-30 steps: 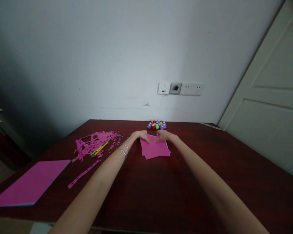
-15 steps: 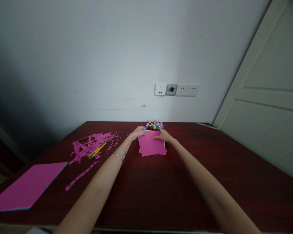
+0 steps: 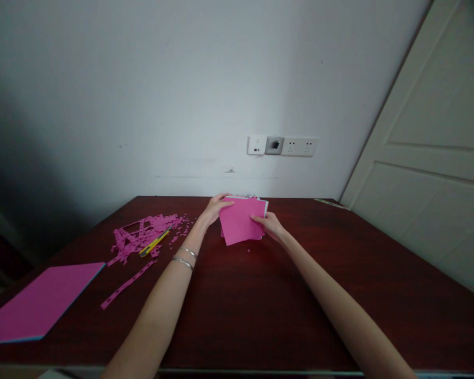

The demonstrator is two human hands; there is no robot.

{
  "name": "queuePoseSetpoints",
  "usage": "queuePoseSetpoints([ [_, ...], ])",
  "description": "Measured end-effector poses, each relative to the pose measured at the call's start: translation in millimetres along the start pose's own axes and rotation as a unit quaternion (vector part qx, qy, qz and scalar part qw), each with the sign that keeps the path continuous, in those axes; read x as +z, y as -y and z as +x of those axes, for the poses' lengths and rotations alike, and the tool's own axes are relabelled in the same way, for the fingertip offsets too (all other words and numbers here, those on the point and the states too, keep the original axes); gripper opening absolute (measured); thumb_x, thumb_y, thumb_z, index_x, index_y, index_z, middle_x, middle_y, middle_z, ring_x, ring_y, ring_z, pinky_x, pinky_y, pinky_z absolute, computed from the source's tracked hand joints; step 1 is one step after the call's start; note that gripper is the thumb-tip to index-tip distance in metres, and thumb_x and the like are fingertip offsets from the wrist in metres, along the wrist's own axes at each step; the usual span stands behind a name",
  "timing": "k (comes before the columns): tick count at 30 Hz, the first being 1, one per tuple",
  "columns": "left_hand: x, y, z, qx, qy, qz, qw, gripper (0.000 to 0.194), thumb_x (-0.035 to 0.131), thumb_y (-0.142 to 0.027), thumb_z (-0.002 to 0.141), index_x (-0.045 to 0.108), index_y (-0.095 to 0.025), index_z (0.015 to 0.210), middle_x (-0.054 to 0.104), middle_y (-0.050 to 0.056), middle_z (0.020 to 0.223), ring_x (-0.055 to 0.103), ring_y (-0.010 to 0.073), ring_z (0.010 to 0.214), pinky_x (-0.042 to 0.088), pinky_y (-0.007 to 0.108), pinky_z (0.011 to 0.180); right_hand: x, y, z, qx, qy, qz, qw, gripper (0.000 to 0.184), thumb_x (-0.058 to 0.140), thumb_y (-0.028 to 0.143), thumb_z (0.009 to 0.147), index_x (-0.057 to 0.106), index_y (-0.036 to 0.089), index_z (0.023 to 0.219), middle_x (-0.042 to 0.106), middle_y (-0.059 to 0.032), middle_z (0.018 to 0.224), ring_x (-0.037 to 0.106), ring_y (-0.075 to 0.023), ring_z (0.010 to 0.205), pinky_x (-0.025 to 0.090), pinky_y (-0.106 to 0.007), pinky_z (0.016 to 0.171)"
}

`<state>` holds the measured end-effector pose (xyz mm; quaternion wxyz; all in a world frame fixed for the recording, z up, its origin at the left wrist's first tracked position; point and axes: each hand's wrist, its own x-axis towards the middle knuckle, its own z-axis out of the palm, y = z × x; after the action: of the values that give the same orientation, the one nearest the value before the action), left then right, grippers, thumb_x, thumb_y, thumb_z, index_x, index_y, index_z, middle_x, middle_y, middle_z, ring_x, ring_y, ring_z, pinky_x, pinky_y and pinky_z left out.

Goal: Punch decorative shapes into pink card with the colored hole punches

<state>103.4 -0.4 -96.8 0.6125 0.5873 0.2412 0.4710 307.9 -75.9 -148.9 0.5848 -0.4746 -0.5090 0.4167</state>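
Note:
A small stack of pink paper sheets [image 3: 240,220] is tilted up off the dark red table [image 3: 237,310], its far edge raised toward the wall. My left hand [image 3: 214,209] grips the stack's upper left edge. My right hand [image 3: 269,225] pinches its right edge, thumb on the front. Both hands are closed on the sheets. The raised paper hides whatever sits behind it by the wall.
Pink paper strips and scraps [image 3: 140,238] lie at the left, with a yellow utility knife [image 3: 154,243] among them. A long punched strip [image 3: 126,284] lies nearer. A large pink sheet stack [image 3: 39,302] sits at the front left corner. A door [image 3: 430,173] stands at right.
The pink sheets lay flat under my fingers; both hands have gripped their edges and lifted them upright, which now hides the coloured punches by the wall.

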Motion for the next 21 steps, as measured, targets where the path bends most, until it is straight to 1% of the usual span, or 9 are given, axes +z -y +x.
queuePoseSetpoints([
  [3, 0.9, -13.5, -9.2, 0.023, -0.007, -0.059, 0.998, 0.052, 0.076, -0.026, 0.059, 0.058, -0.016, 0.107, 0.066, 0.002, 0.083, 0.06, 0.0125, 0.069, 0.045, 0.026, 0.069, 3.3, 1.0, 4.8, -0.021, -0.047, 0.025, 0.998, 0.043, 0.076, 0.044, 0.056, 0.067, 0.011, 0.081, 0.071, -0.0081, 0.08, 0.065, -0.0194, 0.066, 0.054, -0.032, 0.064],
  [6, -3.0, -17.5, -18.7, 0.029, 0.025, -0.055, 0.998, 0.049, 0.076, -0.024, 0.06, 0.06, -0.015, 0.106, 0.067, 0.005, 0.091, 0.061, 0.014, 0.078, 0.044, 0.027, 0.076, 5.6, -0.8, 8.2, -0.037, -0.08, 0.039, 0.995, 0.046, 0.077, 0.046, 0.053, 0.066, 0.011, 0.081, 0.071, -0.0065, 0.076, 0.065, -0.0193, 0.066, 0.053, -0.031, 0.064],
  [9, -8.6, -11.0, -27.3, 0.008, 0.065, -0.003, 0.998, 0.049, 0.076, -0.021, 0.06, 0.06, -0.014, 0.106, 0.066, 0.007, 0.099, 0.061, 0.016, 0.085, 0.043, 0.031, 0.083, 7.0, -5.0, 6.9, -0.042, -0.094, 0.042, 0.994, 0.048, 0.077, 0.047, 0.053, 0.066, 0.011, 0.083, 0.071, -0.0064, 0.076, 0.065, -0.0198, 0.066, 0.053, -0.032, 0.064],
  [13, -12.1, 6.5, -34.9, 0.005, 0.081, 0.061, 0.995, 0.046, 0.075, -0.022, 0.061, 0.062, -0.012, 0.104, 0.066, 0.009, 0.105, 0.06, 0.0182, 0.092, 0.04, 0.036, 0.091, 7.2, -8.5, 1.1, -0.045, -0.082, 0.024, 0.995, 0.048, 0.078, 0.046, 0.052, 0.067, 0.012, 0.085, 0.071, -0.0064, 0.08, 0.066, -0.02, 0.07, 0.054, -0.033, 0.066],
  [15, -11.7, 15.5, -37.1, 0.002, 0.073, 0.08, 0.994, 0.046, 0.076, -0.023, 0.059, 0.063, -0.012, 0.102, 0.066, 0.009, 0.104, 0.06, 0.0185, 0.093, 0.04, 0.036, 0.091, 6.5, -8.4, -1.6, -0.046, -0.071, 0.007, 0.996, 0.049, 0.079, 0.043, 0.051, 0.067, 0.013, 0.088, 0.071, -0.0065, 0.084, 0.066, -0.0198, 0.071, 0.054, -0.033, 0.066],
  [18, -9.1, 25.9, -38.9, 0.003, 0.022, 0.101, 0.995, 0.049, 0.078, -0.025, 0.056, 0.062, -0.012, 0.101, 0.067, 0.007, 0.097, 0.06, 0.0173, 0.088, 0.042, 0.034, 0.087, 4.6, -6.7, -3.9, -0.045, -0.066, -0.024, 0.996, 0.049, 0.079, 0.044, 0.05, 0.067, 0.013, 0.087, 0.071, -0.0071, 0.082, 0.065, -0.0196, 0.07, 0.054, -0.032, 0.063],
  [21, -5.7, 29.8, -38.6, 0.008, -0.017, 0.124, 0.992, 0.041, 0.074, -0.036, 0.061, 0.065, -0.011, 0.092, 0.068, 0.006, 0.088, 0.058, 0.0168, 0.082, 0.043, 0.031, 0.08, 2.9, -3.5, -4.5, -0.051, -0.075, -0.053, 0.994, 0.048, 0.076, 0.05, 0.051, 0.068, 0.012, 0.08, 0.07, -0.0066, 0.075, 0.064, -0.0193, 0.066, 0.052, -0.03, 0.06],
])
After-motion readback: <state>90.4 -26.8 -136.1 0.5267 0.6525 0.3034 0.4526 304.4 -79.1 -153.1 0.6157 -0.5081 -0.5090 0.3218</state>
